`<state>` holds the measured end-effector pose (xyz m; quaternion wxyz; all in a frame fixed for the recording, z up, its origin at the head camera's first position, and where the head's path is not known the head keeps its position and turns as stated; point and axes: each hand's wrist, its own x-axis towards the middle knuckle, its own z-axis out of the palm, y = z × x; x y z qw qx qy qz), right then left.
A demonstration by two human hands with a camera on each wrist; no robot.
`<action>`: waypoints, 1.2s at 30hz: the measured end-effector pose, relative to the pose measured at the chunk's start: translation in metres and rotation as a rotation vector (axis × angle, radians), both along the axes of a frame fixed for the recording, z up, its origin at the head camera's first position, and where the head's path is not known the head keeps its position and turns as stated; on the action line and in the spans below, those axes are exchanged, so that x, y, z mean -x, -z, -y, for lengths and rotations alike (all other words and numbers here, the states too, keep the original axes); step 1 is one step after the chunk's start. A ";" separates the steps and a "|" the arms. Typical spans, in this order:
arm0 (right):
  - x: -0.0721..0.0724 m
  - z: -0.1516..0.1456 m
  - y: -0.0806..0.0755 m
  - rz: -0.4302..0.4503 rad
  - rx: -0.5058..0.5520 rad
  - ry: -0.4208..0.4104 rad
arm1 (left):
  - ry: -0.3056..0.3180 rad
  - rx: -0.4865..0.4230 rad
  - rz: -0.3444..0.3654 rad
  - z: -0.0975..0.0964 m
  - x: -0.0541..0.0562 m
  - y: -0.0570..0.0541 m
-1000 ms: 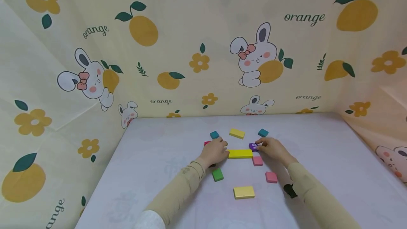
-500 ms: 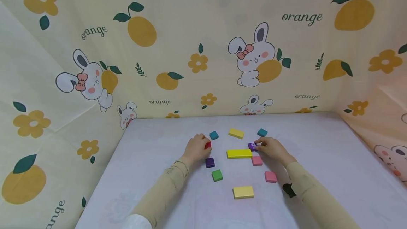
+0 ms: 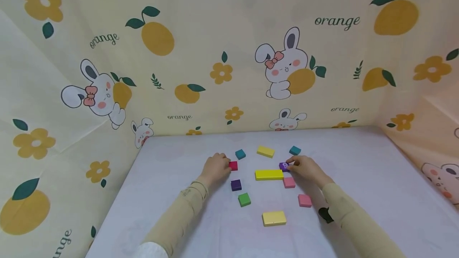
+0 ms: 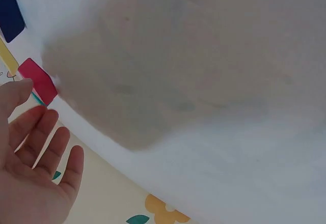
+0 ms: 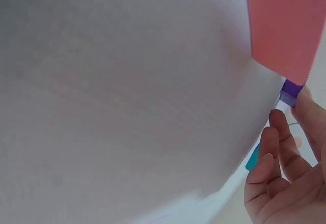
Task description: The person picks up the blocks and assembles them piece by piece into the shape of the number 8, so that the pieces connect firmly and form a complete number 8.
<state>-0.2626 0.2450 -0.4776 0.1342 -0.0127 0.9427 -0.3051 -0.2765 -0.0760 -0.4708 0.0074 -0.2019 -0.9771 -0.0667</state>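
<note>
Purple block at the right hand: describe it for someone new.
On the white table, find the long yellow bar. At its far right corner, the right hand pinches the purple block. A white mark like a 9 sets it apart from the pink block just nearer and the plain, darker purple block leftward.

You can pass between dark purple block (image 3: 236,185) and long yellow block (image 3: 269,175); red block (image 3: 234,166) bars your left hand (image 3: 214,168) rightward; farther pink block (image 3: 289,182) crowds near-left of your right hand (image 3: 307,169).

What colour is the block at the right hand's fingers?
The block is purple with a white marking, clearest in the head view.
</note>
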 end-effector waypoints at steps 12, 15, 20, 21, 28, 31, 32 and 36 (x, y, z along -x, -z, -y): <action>0.001 0.001 0.001 0.002 -0.014 0.013 | 0.034 0.002 -0.018 -0.002 0.002 0.001; 0.001 0.001 0.000 -0.003 -0.009 0.013 | 0.048 0.004 -0.023 -0.005 0.003 0.002; 0.000 0.002 0.000 -0.005 -0.007 0.013 | 0.065 0.017 -0.022 -0.013 0.002 0.001; 0.000 0.002 0.000 -0.005 -0.007 0.015 | 0.069 0.019 -0.023 -0.015 0.002 0.000; 0.001 0.002 0.001 -0.016 -0.009 0.010 | 0.082 0.051 -0.012 -0.028 0.003 -0.003; 0.000 0.002 0.001 -0.006 -0.005 0.016 | 0.085 0.050 0.004 -0.032 0.004 -0.002; 0.000 0.002 0.001 -0.005 -0.006 0.013 | 0.088 0.049 0.005 -0.034 0.004 -0.001; 0.001 0.002 0.002 -0.011 -0.004 0.010 | 0.092 0.048 0.000 -0.038 0.004 0.002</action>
